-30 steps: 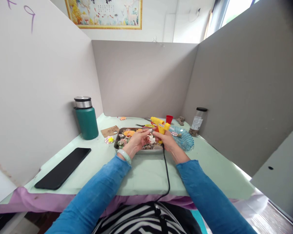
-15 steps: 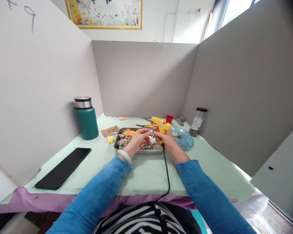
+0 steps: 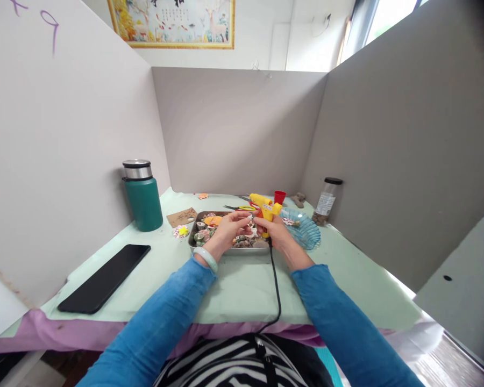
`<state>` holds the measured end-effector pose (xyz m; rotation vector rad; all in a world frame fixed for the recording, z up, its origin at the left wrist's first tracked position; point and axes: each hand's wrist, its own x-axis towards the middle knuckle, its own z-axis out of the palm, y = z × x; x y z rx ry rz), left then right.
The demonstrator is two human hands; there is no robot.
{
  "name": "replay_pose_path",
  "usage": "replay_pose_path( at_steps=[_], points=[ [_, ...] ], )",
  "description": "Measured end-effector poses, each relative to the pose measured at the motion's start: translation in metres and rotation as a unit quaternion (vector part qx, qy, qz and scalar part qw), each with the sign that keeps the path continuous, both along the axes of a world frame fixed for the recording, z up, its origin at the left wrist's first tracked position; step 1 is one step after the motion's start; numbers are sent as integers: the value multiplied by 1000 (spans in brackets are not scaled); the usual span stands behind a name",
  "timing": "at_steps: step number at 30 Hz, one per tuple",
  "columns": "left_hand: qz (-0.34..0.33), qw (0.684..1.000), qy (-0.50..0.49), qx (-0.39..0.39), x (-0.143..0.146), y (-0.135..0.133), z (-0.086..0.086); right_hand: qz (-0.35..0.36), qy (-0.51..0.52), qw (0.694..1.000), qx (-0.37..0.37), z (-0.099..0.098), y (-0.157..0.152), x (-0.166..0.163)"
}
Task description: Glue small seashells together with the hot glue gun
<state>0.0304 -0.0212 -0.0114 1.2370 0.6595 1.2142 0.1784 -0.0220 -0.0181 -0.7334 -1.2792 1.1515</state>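
Over a metal tray (image 3: 226,251) of shells and stones, my two hands are close together. My right hand (image 3: 275,228) is wrapped round a yellow glue gun (image 3: 267,209), whose nozzle end points up and to the left. A black cord (image 3: 275,279) runs from its handle down toward my lap. My left hand (image 3: 234,226), with a pale bangle at the wrist, pinches a small white piece (image 3: 250,217) between thumb and fingertips. That piece is too small to name. The right fingertips are just beside it; whether they touch it I cannot tell.
A blue glass dish (image 3: 308,231) stands right of the tray, with a red cup (image 3: 279,197) and a clear jar (image 3: 327,201) beyond. Yellow-handled scissors (image 3: 246,208) lie behind the tray. To the left are a green bottle (image 3: 142,199), a phone (image 3: 105,278) and a wooden board (image 3: 181,217).
Both hands stay almost in place. The fingers of my left hand have shifted slightly around the small white piece, and the glue gun has barely moved.
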Motion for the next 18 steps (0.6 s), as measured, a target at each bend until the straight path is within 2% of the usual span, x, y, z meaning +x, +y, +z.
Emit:
replay_pose_path(
  at_steps=[8, 13, 18],
  points=[
    [-35, 999, 23, -5, -5, 0, 5, 3, 7, 1000, -9, 1, -1, 0],
    [-60, 997, 39, 19, -7, 3, 2, 6, 6, 1000, -11, 2, -2, 1],
    [-56, 997, 52, 29, -7, 8, -3, 13, 1, 1000, -10, 2, -2, 1]
  ],
)
